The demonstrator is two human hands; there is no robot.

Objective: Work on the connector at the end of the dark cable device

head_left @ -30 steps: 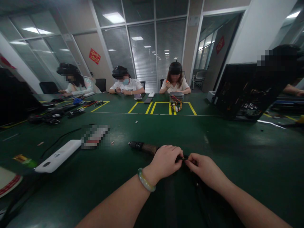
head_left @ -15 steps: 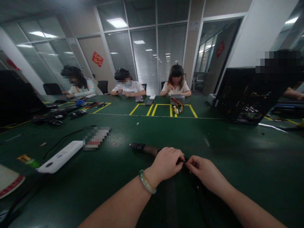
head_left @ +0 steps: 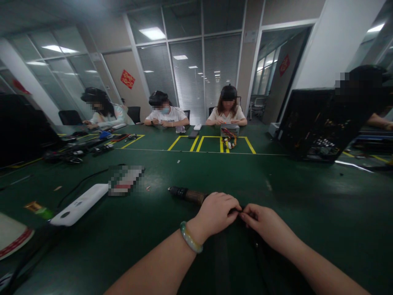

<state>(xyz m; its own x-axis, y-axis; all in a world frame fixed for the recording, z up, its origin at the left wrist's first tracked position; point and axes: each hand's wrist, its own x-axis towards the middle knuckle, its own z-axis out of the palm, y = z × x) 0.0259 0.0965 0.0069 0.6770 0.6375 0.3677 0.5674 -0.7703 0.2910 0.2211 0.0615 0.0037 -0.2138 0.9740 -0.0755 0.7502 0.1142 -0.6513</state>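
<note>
The left forearm (head_left: 153, 262) extends upward and rightward from the lower edge of the view. The left hand (head_left: 215, 211) is positioned palm down, fingers (head_left: 231, 200) curved, thumb and index finger pinched. The right forearm (head_left: 322, 260) enters from the lower right. The right hand (head_left: 265, 221) faces inward, fingers bent, thumb tip adjacent to the left fingertips.

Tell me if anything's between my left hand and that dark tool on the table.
Nothing visible is. The tool runs out of sight behind your left hand, so contact there is hidden. Your right hand is on the other side, out of the way.
</note>
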